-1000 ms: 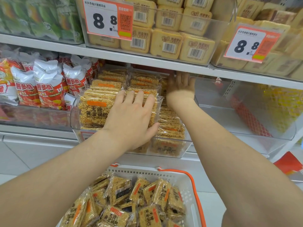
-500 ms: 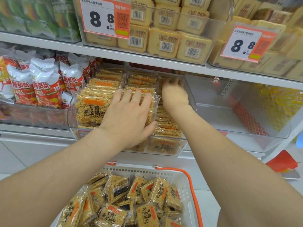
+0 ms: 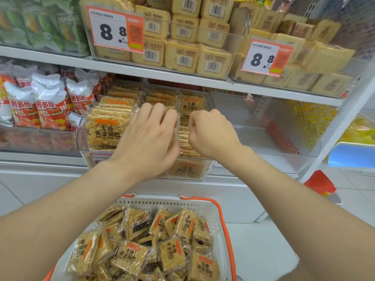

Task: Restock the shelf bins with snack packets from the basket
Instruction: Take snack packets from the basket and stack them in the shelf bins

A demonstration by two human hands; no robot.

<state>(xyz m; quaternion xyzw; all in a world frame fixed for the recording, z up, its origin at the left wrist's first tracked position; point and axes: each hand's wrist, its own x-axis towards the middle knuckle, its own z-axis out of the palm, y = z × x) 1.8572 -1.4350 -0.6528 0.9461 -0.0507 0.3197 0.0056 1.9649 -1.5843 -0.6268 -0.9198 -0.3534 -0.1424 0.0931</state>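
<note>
A big white shelf fills the top half of the picture. In the middle of the picture sits a clear bin, packed with rows of snack packets standing up on their edges. To the right of it is another clear bin.

At the bottom middle is a white basket with orange handles. More of the same golden packets lie in it in a loose pile.

Red and white bags stand at the left. Yellow packs are stacked on the upper shelf, behind two price tags.

Both arms reach up from the bottom corners to the middle bin. The left hand is on a row of packets. Its fingers bend over the top edge and its thumb presses the side, so it grasps them. The right hand is just beside it, clenched in a fist against the next row.
</note>
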